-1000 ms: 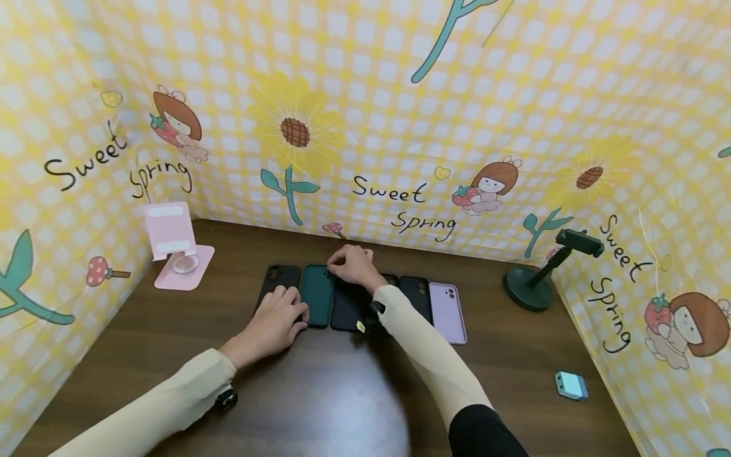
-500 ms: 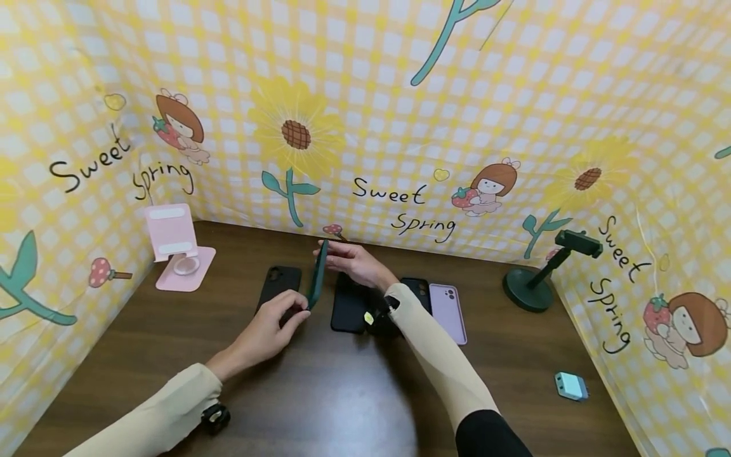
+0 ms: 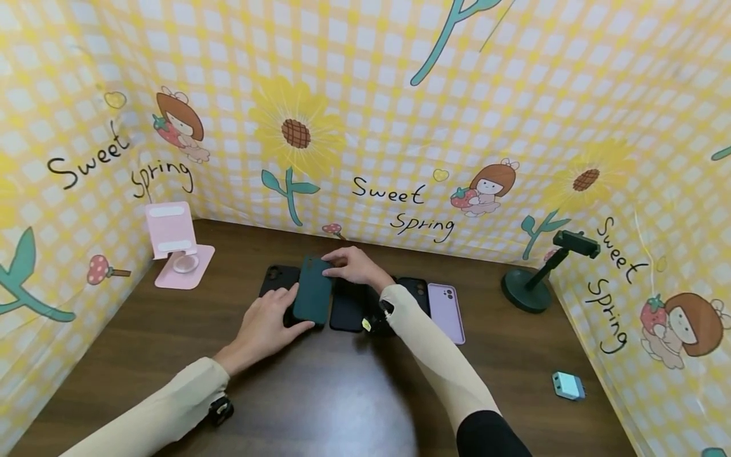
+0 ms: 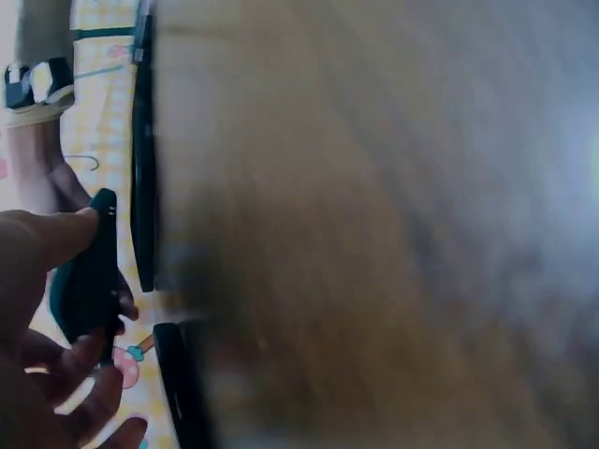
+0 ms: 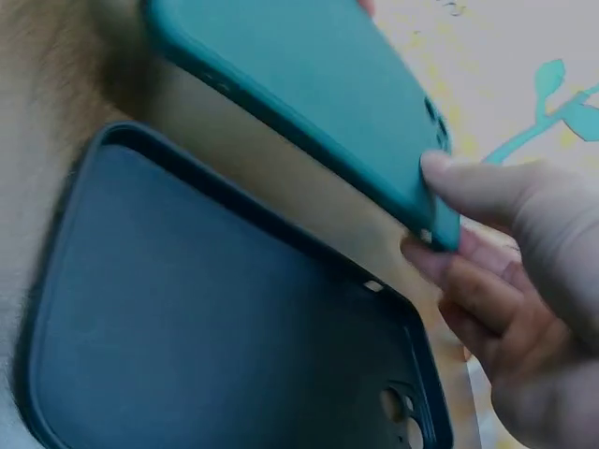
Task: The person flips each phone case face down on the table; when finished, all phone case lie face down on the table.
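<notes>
A green phone case (image 3: pixel 312 295) is held in two hands above a dark wooden worktop (image 3: pixel 320 400), its matte back turned upward and its body tilted. Its far right corner is pinched between thumb and fingers in the grip of the right hand (image 3: pixel 354 265); its left side and near end are clasped in the grip of the left hand (image 3: pixel 265 324). In the right wrist view, the green case is seen apart from a black phone case (image 3: pixel 346 310), which is laid just to its right with its hollow inside facing up. To the left, a dark phone case (image 3: pixel 280 277) is partly covered by the left hand and the green case. Farther right, a second black case (image 3: pixel 418 289) is placed beside a lilac case (image 3: pixel 445 314), while the stretch before them is hidden by the right forearm. Both forearms are clothed in cream sleeves (image 3: pixel 171 406). The row is flanked by a pink stand (image 3: pixel 171 230) at left and a dark green stand (image 3: pixel 528 290) at right, with a light-blue block (image 3: pixel 568 385) set nearer the edge. The scene is enclosed by yellow checked cloth (image 3: pixel 354 127) printed "Sweet Spring".
</notes>
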Tool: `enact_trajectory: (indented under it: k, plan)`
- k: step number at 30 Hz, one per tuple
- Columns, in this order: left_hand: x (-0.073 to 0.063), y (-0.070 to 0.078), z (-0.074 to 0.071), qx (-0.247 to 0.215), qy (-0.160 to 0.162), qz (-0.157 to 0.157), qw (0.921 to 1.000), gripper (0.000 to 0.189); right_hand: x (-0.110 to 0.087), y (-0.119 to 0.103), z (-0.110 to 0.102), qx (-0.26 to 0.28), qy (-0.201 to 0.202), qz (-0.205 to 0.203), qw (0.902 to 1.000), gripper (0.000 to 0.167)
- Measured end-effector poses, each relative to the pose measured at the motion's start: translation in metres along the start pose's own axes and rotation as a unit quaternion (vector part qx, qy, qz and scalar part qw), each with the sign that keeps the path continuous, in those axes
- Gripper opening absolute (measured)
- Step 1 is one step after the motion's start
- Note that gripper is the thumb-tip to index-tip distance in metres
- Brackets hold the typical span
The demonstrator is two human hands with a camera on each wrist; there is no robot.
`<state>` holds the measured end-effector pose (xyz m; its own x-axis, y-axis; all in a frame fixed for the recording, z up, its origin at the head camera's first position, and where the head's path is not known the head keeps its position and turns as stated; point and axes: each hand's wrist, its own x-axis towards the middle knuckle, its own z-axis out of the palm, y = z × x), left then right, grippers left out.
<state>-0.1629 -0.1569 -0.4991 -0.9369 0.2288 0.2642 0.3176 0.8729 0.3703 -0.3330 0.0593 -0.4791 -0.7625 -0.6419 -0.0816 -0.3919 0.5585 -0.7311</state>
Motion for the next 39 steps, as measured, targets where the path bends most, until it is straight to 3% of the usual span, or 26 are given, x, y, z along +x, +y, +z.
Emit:
enact_trajectory:
  k: [6, 11, 15, 20, 25, 30, 35, 39]
  plan:
    - [0.004, -0.001, 0.003, 0.027, -0.032, -0.027, 0.9988, 0.092, 0.003, -0.005, 0.011, -0.050, -0.004, 0.020, 0.9986, 0.039]
    - [0.005, 0.001, 0.002, 0.053, -0.069, -0.029, 0.9958, 0.090, 0.005, -0.006, 0.019, -0.109, 0.001, 0.025, 0.9937, 0.036]
    - [0.009, 0.002, -0.002, 0.068, -0.094, -0.022, 0.9929, 0.089, 0.004, -0.007, 0.023, -0.152, 0.016, 0.004, 0.9882, 0.034]
    - [0.016, 0.009, -0.008, 0.033, -0.105, -0.014, 0.9938, 0.084, -0.010, -0.004, 0.007, -0.159, 0.030, -0.015, 0.9867, 0.034]
    - [0.024, 0.029, -0.004, -0.020, -0.117, 0.021, 0.9927, 0.061, -0.030, 0.018, -0.022, -0.172, 0.072, 0.052, 0.9812, 0.029]
    - [0.034, 0.046, 0.008, -0.004, -0.160, 0.045, 0.9860, 0.036, -0.037, 0.039, -0.031, -0.167, 0.069, 0.104, 0.9781, 0.020]
    - [0.040, 0.052, 0.021, 0.013, -0.151, 0.052, 0.9870, 0.009, -0.032, 0.045, -0.022, -0.164, 0.080, 0.090, 0.9791, 0.014]
    - [0.041, 0.053, 0.026, 0.009, -0.121, 0.080, 0.9894, 0.013, -0.031, 0.043, -0.023, -0.164, 0.099, 0.077, 0.9785, 0.013]
